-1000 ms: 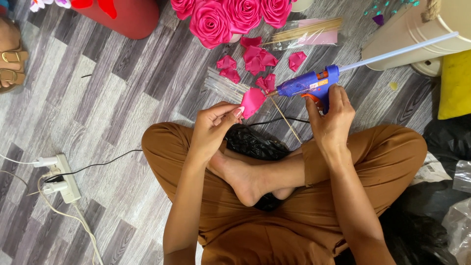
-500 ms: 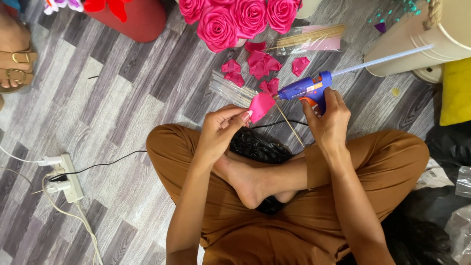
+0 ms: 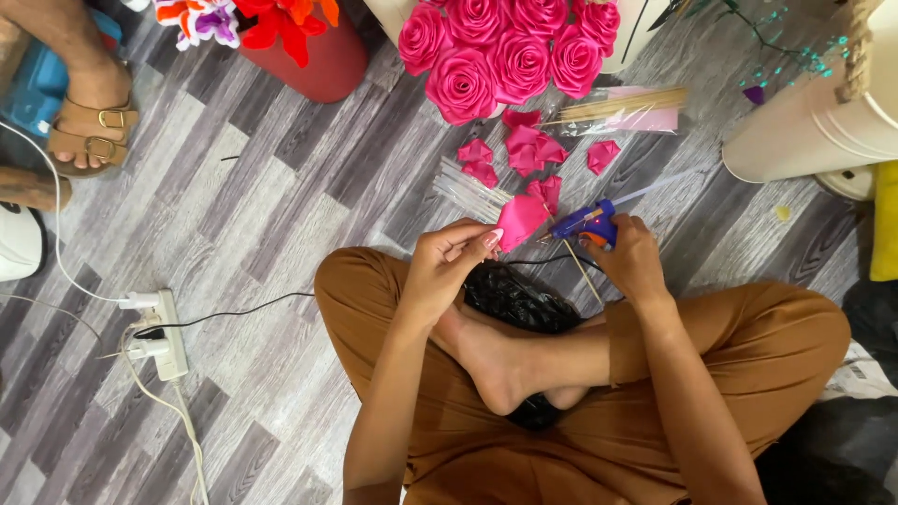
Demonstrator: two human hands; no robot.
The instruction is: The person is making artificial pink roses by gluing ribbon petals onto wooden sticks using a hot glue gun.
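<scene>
The blue glue gun point(image 3: 585, 224) lies nearly level, nozzle aimed left at the pink petal point(image 3: 520, 221), its clear glue stick trailing up to the right. Beyond the petal, loose pink petals point(image 3: 524, 150) and a rose bouquet point(image 3: 496, 51) sit on the floor point(image 3: 281, 215). The right hand point(image 3: 631, 257) is wrapped closed around the gun; the left hand point(image 3: 449, 266) pinches the petal, wrists above crossed legs.

One package shows: a clear plastic bag of thin wooden sticks point(image 3: 625, 108), long and flat, with a pale pink backing inside. It lies on the floor just right of the bunch of pink roses point(image 3: 500, 51), its left end near the blooms, stretched sideways and slightly tilted. No labels, signs or screens can be made out.
</scene>
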